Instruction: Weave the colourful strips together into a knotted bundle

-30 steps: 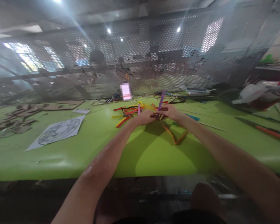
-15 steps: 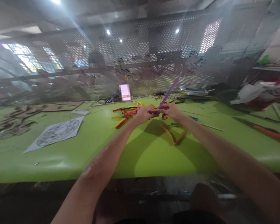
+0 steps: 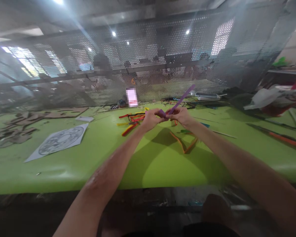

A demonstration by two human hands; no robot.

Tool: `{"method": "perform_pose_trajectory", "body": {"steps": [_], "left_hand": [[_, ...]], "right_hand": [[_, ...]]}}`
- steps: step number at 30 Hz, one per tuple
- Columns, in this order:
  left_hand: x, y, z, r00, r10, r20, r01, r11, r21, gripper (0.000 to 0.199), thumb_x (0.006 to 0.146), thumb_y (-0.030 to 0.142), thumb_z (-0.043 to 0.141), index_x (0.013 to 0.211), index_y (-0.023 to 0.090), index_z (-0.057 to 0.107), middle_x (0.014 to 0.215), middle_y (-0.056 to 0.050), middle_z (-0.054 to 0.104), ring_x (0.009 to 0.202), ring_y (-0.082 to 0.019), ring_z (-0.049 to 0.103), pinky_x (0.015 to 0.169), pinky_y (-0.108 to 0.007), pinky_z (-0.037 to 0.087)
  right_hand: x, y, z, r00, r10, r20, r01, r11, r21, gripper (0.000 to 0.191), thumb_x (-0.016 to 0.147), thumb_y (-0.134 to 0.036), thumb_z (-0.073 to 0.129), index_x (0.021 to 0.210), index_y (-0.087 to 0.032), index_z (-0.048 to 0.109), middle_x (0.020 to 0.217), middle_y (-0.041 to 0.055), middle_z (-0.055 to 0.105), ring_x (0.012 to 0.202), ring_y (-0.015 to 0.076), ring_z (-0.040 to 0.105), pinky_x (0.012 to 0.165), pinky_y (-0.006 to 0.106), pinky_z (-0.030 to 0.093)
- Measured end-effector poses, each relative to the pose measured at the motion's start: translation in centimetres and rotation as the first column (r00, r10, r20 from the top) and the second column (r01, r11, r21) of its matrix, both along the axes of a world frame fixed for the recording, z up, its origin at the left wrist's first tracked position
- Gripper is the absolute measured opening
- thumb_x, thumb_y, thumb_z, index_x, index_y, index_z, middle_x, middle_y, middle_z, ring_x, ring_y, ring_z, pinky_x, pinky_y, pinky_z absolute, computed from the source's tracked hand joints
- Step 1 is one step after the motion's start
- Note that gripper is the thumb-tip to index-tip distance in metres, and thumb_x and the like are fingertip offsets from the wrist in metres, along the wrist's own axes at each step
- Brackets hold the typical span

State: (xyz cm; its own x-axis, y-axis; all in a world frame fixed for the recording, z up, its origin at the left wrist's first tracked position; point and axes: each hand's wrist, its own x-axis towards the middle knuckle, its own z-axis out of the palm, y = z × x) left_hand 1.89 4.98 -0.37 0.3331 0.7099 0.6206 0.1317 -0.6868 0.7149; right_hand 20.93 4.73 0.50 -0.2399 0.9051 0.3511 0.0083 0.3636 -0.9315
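Observation:
A purple strip (image 3: 184, 96) is held between both hands above the green table (image 3: 108, 164). My left hand (image 3: 151, 119) pinches its bent lower part, and my right hand (image 3: 180, 116) grips it close beside, with the long free end slanting up to the right. Both hands are closed on the strip, their fingertips almost touching. Behind the left hand lies a pile of red, yellow and black strips (image 3: 130, 129), partly hidden. Below the right hand rests a folded orange strip (image 3: 185, 151), with a small green piece (image 3: 185, 131) near the wrist.
At left lie a printed paper (image 3: 61, 141) with a ring drawing and brown cardboard scraps (image 3: 22, 123). A pixelated phone-like screen (image 3: 131, 97) stands at the back before a perforated metal panel (image 3: 150, 72). Plastic bags (image 3: 268, 98) and an orange-handled tool (image 3: 287, 141) are at right.
The purple strip's free end has tilted further to the right, and a bend now shows between the hands. Both hands have shifted only slightly.

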Motion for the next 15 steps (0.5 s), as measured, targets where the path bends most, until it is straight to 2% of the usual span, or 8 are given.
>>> {"method": "perform_pose_trajectory", "body": {"steps": [7, 15], "left_hand": [[0.40, -0.35, 0.07, 0.990, -0.122, 0.067, 0.132, 0.975, -0.176, 0.029, 0.069, 0.027, 0.083, 0.083, 0.013, 0.062, 0.076, -0.005, 0.070, 0.071, -0.013, 0.067, 0.059, -0.021, 0.050], [0.51, -0.63, 0.13, 0.968, -0.151, 0.201, 0.210, 0.926, -0.313, 0.030, 0.070, 0.034, 0.083, 0.084, 0.013, 0.067, 0.076, -0.005, 0.071, 0.066, -0.011, 0.065, 0.063, -0.024, 0.052]], "right_hand": [[-0.12, -0.59, 0.25, 0.996, 0.069, -0.057, -0.073, 0.995, -0.071, 0.032, 0.053, -0.034, 0.091, 0.074, -0.017, 0.074, 0.068, 0.0032, 0.070, 0.063, 0.0151, 0.064, 0.065, 0.031, 0.052], [-0.13, -0.49, 0.29, 0.990, 0.036, -0.134, -0.054, 0.990, -0.128, 0.031, 0.055, -0.033, 0.091, 0.077, -0.017, 0.075, 0.076, 0.0041, 0.073, 0.065, 0.0141, 0.065, 0.063, 0.028, 0.055]]}}
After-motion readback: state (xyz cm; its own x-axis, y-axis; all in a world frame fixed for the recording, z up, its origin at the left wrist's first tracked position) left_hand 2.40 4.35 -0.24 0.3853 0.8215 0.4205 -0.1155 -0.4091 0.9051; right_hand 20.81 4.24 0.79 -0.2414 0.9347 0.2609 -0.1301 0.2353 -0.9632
